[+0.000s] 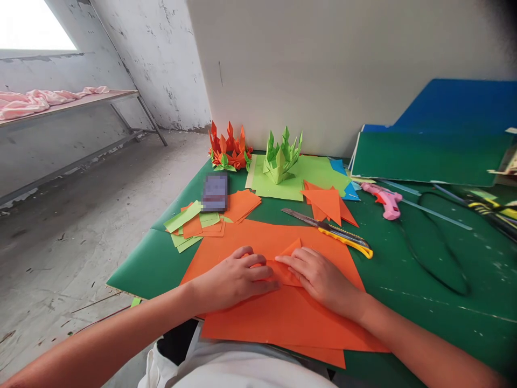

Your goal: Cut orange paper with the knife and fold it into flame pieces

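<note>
My left hand [236,279] lies flat with fingers stretched out on a small folded orange paper piece [286,260]. My right hand [317,275] presses the same piece from the right, fingers extended and close together. The piece rests on a large orange sheet [283,318] spread over the green table [424,302]. One triangular flap of the piece sticks up between the hands.
A yellow utility knife [335,234] lies just beyond the hands. Behind are orange triangles [329,205], cut orange and green squares [202,221], an orange origami model [228,145], a green one [280,156], a pink glue gun [385,200] and its black cord [436,264].
</note>
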Demonstrator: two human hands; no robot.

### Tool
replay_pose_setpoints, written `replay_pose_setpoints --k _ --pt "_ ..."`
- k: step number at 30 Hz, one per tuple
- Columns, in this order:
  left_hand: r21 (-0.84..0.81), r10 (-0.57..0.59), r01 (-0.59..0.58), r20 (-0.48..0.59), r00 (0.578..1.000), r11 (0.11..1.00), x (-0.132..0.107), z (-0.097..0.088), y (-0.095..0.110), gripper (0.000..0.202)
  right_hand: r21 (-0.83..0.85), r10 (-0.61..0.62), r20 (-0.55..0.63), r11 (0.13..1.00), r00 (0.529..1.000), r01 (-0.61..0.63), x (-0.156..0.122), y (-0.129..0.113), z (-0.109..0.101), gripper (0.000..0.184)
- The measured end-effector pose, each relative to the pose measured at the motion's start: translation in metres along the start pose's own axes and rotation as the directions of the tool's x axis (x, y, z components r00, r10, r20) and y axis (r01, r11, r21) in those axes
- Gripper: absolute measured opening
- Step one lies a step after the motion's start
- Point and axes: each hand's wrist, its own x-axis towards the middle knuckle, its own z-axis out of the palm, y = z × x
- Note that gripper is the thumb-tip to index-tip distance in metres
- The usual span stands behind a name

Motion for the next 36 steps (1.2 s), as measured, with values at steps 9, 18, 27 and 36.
replay_pose_setpoints --k 9,18,27,36 --pt "0.004 0.015 -0.015 0.047 0.999 1.0 -0.004 -0.004 -0.003 0.035 -0.007 0.001 -0.001 1.0 1.0 -0.001 0.001 -0.001 0.0 0.039" --pt "-0.05 -0.065 0.066 0.027 0.998 0.997 -0.025 -0.007 -0.005 0.029 -0.019 -0.014 -0.017 1.0 1.0 0.013 0.001 -0.001 -0.001 0.04" --pt "-0.221 -0.153 0.157 0.035 0.988 0.963 -0.03 -0.022 -0.008 0.031 -0.018 -0.016 -0.031 1.0 0.999 0.015 0.0 -0.001 -0.003 0.039" --pt "-0.346 0.011 -0.004 0.018 1.0 0.938 0.004 -0.004 -0.023 0.031 -0.002 -0.034 -0.071 0.999 0.997 0.034 0.0 -0.004 -0.005 0.037"
